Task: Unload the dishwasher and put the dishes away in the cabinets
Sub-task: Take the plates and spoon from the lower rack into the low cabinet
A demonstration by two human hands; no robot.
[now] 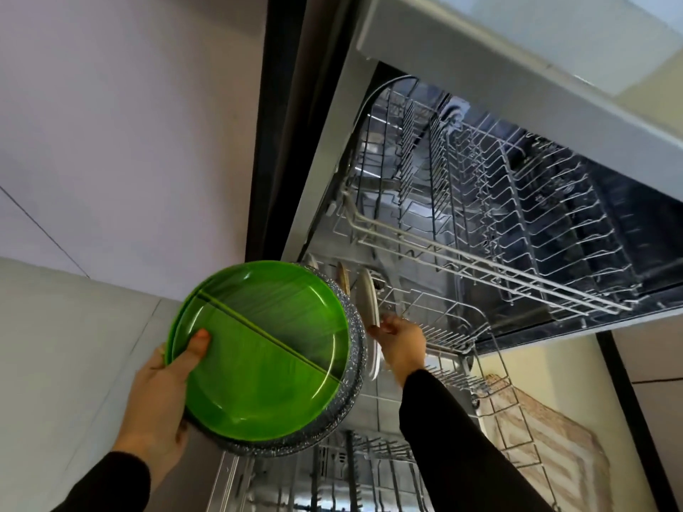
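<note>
Mid-unload: my left hand (159,393) grips plate stack (266,349); right hand (401,339) pinches white plate (369,303) in rack (443,327). Next: lift it clear, add to stack.

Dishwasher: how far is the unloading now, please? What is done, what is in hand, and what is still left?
Done: the upper rack looks empty. In hand: the left hand holds a stack with a green divided plate on a speckled plate; the right hand grips a white plate in the lower rack. Left: a few plates standing behind it, and all cabinet storing.

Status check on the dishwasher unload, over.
Left hand holds green plates over speckled plate. Right hand grips white plate in lower rack. Nothing blocking.
</note>
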